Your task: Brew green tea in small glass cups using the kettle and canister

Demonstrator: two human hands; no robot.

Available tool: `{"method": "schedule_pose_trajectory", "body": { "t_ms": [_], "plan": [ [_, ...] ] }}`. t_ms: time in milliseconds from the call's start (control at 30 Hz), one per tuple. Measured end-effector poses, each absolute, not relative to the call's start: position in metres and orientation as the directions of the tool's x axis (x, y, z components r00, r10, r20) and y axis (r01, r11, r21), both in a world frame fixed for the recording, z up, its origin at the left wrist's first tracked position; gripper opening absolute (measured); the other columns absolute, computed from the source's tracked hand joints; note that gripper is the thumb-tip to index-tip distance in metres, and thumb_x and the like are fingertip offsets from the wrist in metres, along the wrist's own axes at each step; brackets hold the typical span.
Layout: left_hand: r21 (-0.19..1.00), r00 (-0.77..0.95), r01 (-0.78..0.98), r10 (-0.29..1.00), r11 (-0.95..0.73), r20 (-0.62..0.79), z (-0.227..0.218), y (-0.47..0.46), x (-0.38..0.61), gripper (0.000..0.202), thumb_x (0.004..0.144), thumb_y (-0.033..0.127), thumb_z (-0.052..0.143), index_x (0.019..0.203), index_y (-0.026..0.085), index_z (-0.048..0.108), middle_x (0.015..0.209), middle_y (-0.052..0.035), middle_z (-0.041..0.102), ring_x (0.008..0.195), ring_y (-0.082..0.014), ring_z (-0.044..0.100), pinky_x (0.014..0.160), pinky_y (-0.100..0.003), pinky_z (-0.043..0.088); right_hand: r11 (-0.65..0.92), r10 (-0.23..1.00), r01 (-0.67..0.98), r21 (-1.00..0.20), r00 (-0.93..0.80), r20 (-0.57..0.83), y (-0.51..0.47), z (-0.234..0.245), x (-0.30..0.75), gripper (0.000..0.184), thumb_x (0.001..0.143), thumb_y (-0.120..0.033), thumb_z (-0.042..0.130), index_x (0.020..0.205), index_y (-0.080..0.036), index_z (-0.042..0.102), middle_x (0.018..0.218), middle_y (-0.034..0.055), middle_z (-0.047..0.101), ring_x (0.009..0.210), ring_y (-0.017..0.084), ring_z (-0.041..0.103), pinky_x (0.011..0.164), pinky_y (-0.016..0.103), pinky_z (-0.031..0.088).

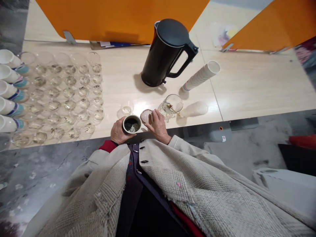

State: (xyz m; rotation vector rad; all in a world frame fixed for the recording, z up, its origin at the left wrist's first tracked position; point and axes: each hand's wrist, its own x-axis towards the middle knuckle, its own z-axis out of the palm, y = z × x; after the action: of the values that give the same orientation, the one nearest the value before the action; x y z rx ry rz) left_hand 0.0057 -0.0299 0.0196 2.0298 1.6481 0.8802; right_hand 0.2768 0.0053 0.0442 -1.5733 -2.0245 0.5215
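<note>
My left hand (118,132) is wrapped round a small open tin (131,124) with dark tea leaves inside, at the near edge of the table. My right hand (158,125) pinches the tin's round lid (146,116), which rests just right of the tin. A single small glass (126,110) stands just behind the tin. A glass cup (172,104) with a spoon in it lies tilted right of my right hand.
A black electric kettle (168,52) stands behind. A stack of paper cups (201,76) lies on its side right of it. Several rows of small glasses (66,95) fill the table's left, with white cups (10,92) at the far left. Orange dividers (118,18) line the back.
</note>
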Motion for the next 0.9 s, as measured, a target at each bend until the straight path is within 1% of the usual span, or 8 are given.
{"method": "schedule_pose_trajectory", "body": {
  "t_ms": [67,133,200,300,400,600,700,900],
  "plan": [
    [0.655,0.11,0.716,0.966,-0.241,0.235,0.019,-0.029,0.005,0.102,0.07,0.075,0.087,0.147,0.019,0.051,0.139,-0.0167,0.071,0.127,-0.0407,0.07,0.108,-0.053,0.059,0.181,0.983,0.709,-0.682,-0.112,0.144,-0.009,0.056,0.289,0.062,0.099,-0.068,0.059,0.136,-0.017,0.063,0.138,0.0223,0.066,0.127,0.034,0.066,0.108,0.055,0.056],
    [0.666,0.106,0.706,0.965,-0.242,0.239,0.018,-0.029,0.005,0.102,0.069,0.077,0.086,0.147,0.019,0.052,0.139,-0.017,0.071,0.127,-0.0412,0.07,0.108,-0.054,0.059,0.031,0.998,0.612,-0.79,0.026,0.06,-0.02,0.065,0.301,0.057,0.096,-0.073,0.06,0.116,-0.02,0.066,0.11,0.0136,0.072,0.094,0.025,0.071,0.084,0.044,0.063],
    [0.674,0.098,0.701,0.967,-0.234,0.233,0.018,-0.028,0.004,0.103,0.069,0.08,0.085,0.146,0.019,0.053,0.139,-0.0169,0.071,0.127,-0.0421,0.07,0.109,-0.054,0.059,-0.15,0.979,0.452,-0.879,0.191,-0.069,-0.024,0.069,0.311,0.059,0.088,-0.077,0.066,0.105,-0.021,0.062,0.088,0.0039,0.069,0.071,0.018,0.066,0.065,0.034,0.058],
    [0.683,0.08,0.702,0.975,-0.203,0.208,0.02,-0.026,0.004,0.102,0.067,0.082,0.084,0.144,0.021,0.055,0.138,-0.016,0.071,0.126,-0.0427,0.07,0.107,-0.054,0.059,-0.283,0.909,0.19,-0.94,0.366,-0.2,-0.016,0.071,0.321,0.067,0.076,-0.079,0.074,0.107,-0.022,0.055,0.074,-0.005,0.062,0.058,0.015,0.062,0.05,0.026,0.049],
    [0.699,0.072,0.691,0.979,-0.186,0.19,0.022,-0.025,0.004,0.101,0.065,0.082,0.084,0.142,0.023,0.057,0.137,-0.0156,0.072,0.125,-0.0434,0.071,0.105,-0.055,0.059,-0.228,0.883,0.122,-0.966,0.445,-0.152,-0.003,0.074,0.326,0.067,0.075,-0.071,0.078,0.113,-0.023,0.051,0.071,-0.0087,0.06,0.055,0.015,0.064,0.049,0.025,0.049],
    [0.712,0.07,0.675,0.978,-0.192,0.198,0.021,-0.025,0.004,0.101,0.065,0.083,0.084,0.142,0.023,0.057,0.137,-0.0162,0.072,0.124,-0.0439,0.071,0.106,-0.057,0.059,-0.049,0.887,0.215,-0.975,0.459,0.057,0.012,0.077,0.331,0.054,0.083,-0.059,0.078,0.116,-0.025,0.051,0.071,-0.0124,0.055,0.052,0.01,0.06,0.049,0.021,0.047],
    [0.696,0.083,0.692,0.979,-0.191,0.186,0.02,-0.026,0.004,0.103,0.064,0.081,0.086,0.143,0.023,0.056,0.138,-0.0163,0.071,0.126,-0.043,0.07,0.107,-0.056,0.058,-0.041,0.881,0.268,-0.963,0.463,0.092,0.018,0.075,0.335,0.051,0.087,-0.061,0.073,0.118,-0.023,0.057,0.075,-0.0097,0.058,0.054,0.009,0.06,0.05,0.021,0.049],
    [0.659,0.101,0.724,0.976,-0.205,0.193,0.017,-0.028,0.004,0.107,0.064,0.08,0.088,0.146,0.022,0.052,0.14,-0.0184,0.07,0.129,-0.0421,0.069,0.109,-0.055,0.058,-0.003,0.868,0.353,-0.936,0.466,0.173,0.019,0.085,0.343,0.043,0.098,-0.059,0.061,0.109,-0.018,0.07,0.084,-0.0006,0.07,0.063,0.011,0.068,0.055,0.024,0.055]
  ]
}}
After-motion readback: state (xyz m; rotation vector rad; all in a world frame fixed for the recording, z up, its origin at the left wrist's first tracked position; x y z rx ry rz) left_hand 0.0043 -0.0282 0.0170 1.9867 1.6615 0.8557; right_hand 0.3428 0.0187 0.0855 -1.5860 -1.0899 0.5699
